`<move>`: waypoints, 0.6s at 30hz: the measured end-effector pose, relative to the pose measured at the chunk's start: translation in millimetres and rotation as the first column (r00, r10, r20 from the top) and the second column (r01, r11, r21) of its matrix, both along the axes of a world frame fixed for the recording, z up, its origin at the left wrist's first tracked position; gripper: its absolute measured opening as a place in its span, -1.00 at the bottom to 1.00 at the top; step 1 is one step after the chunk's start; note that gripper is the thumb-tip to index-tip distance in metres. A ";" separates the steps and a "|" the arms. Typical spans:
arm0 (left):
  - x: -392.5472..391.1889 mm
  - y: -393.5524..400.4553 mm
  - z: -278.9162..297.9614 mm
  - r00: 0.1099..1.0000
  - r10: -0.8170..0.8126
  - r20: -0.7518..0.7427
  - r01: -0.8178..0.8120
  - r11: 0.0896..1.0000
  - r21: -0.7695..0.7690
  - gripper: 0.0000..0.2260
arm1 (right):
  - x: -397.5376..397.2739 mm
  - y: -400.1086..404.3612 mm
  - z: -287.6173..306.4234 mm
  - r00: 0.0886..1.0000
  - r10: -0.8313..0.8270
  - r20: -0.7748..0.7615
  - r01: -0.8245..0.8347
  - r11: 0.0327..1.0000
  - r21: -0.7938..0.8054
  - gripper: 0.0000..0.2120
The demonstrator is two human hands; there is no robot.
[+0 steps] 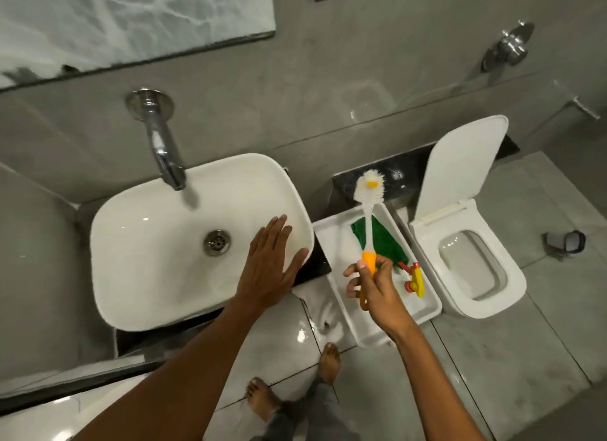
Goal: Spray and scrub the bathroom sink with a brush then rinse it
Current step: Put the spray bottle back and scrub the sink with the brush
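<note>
The white bathroom sink [138, 243] sits on a dark counter, with a metal drain [216, 242] in its middle and a chrome wall faucet [164, 151] over its back edge. My left hand [271, 265] lies flat and open on the sink's right rim. My right hand [371, 284] grips the orange handle of a white-bristled brush [369, 191], held above a white tray [423, 312] to the right of the sink. The brush head points away from me.
In the tray lie a green cloth [386, 240] and a red and yellow spray nozzle [415, 279]. A white toilet [512, 276] with its lid up stands to the right. A mirror [131, 20] hangs above. My bare feet [295, 381] stand on the grey tiled floor.
</note>
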State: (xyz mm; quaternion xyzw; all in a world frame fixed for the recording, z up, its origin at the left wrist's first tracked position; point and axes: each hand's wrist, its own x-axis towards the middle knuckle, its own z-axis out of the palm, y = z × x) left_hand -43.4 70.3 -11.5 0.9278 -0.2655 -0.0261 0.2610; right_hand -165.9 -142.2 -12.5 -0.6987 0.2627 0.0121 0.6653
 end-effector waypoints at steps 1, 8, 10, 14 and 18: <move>0.4 12.6 2.3 1.000 0.019 0.009 -0.019 1.000 0.002 -0.49 | 1.1 4.8 7.0 1.000 -0.004 0.012 0.004 1.000 -0.004 -0.84; 10.1 107.8 2.0 0.963 0.264 0.060 -0.264 0.964 -0.024 -0.47 | 15.6 62.1 40.9 0.998 -0.030 -0.046 0.030 0.999 -0.015 -0.78; 14.3 132.9 -0.9 0.938 0.342 0.050 -0.341 0.940 -0.026 -0.41 | 21.4 87.4 41.3 0.999 -0.006 -0.052 0.002 0.997 -0.072 -0.75; 19.9 180.1 -9.0 0.890 0.454 0.045 -0.455 0.890 0.009 -0.39 | 36.9 136.1 42.2 0.981 0.127 -0.149 -0.154 0.970 -0.187 -0.67; 22.1 216.2 -18.9 0.846 0.532 0.041 -0.533 0.846 0.012 -0.37 | 58.2 172.1 44.0 0.941 0.187 -0.282 -0.299 0.848 -0.438 -0.60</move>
